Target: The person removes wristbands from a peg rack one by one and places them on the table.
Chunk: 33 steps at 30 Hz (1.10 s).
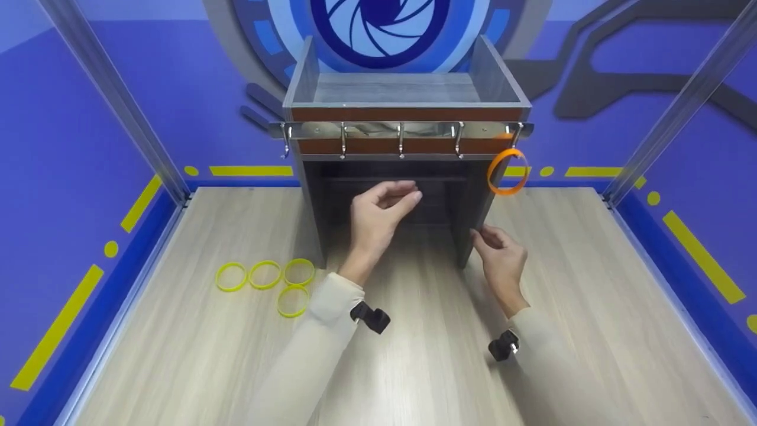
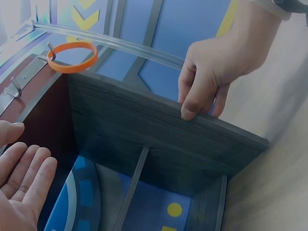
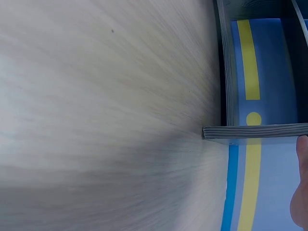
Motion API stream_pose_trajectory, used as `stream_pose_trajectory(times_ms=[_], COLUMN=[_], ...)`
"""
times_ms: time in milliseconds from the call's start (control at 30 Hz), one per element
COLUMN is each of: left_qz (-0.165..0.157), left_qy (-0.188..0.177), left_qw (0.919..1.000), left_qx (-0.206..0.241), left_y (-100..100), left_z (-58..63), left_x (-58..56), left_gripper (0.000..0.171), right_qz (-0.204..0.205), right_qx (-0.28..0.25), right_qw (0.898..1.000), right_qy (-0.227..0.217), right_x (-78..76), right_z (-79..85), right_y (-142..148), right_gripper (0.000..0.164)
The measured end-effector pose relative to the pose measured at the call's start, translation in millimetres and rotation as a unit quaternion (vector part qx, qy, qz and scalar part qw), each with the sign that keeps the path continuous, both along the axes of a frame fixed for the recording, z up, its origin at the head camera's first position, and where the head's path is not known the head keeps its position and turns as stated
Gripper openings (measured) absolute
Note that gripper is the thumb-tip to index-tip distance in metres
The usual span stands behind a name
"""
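Note:
A grey wooden shelf (image 1: 390,89) stands on the table, with a metal hook rail (image 1: 371,129) across its front. An orange ring (image 1: 507,171) hangs from the rightmost hook. My left hand (image 1: 378,219) is in front of the shelf's opening, its fingers loosely bent and nothing in them. In the left wrist view its palm and fingers (image 2: 36,180) show beside the rail. My right hand (image 1: 502,254) pinches the front edge of the shelf's right side panel (image 2: 163,120), thumb over the edge and fingers on the outer face. Only a bit of that hand (image 3: 302,183) appears in the right wrist view.
Several yellow rings (image 1: 265,275) lie flat on the wooden table (image 1: 177,361) left of the shelf. Blue patterned walls (image 1: 118,89) with metal corner posts (image 1: 112,94) enclose the table at the back and sides.

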State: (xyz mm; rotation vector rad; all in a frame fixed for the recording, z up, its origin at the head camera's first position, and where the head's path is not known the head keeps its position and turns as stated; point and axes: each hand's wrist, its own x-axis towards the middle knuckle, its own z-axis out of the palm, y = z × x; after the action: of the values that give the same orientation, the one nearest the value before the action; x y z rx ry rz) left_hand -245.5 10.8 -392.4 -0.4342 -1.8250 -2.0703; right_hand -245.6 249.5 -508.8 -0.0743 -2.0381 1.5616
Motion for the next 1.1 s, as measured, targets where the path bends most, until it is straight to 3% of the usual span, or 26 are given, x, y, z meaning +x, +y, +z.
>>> stream_pose_trajectory(times_ms=[133, 400, 700, 833, 1100], left_qz=[-0.007, -0.029, -0.044, -0.052, -0.067], left_qy=[0.004, 0.009, -0.003, 0.006, 0.019], left_qw=[1.0000, 0.9995, 0.9990, 0.9985, 0.9976], left_qx=[-0.005, 0.010, 0.012, 0.012, 0.003], left_y=[8, 22, 36, 44, 54], left_z=[3.8, 13.6, 21.0, 23.4, 29.2], left_x=[-2.0, -7.2, -13.2, -15.0, -16.4], left_gripper=[0.020, 0.021, 0.021, 0.023, 0.026], right_qz=[0.000, 0.009, 0.009, 0.008, 0.001], right_qx=[-0.001, -0.007, 0.002, 0.012, 0.012], right_qw=[1.000, 1.000, 1.000, 1.000, 1.000], right_qy=[-0.005, 0.004, 0.004, 0.010, 0.014], right_x=[-8.1, -9.4, 7.9, 11.5, -5.9], right_z=[-13.7, -15.4, 10.6, 15.0, -9.3], right_y=[7, 9, -4, -6, 5], right_gripper=[0.018, 0.017, 0.016, 0.016, 0.013])
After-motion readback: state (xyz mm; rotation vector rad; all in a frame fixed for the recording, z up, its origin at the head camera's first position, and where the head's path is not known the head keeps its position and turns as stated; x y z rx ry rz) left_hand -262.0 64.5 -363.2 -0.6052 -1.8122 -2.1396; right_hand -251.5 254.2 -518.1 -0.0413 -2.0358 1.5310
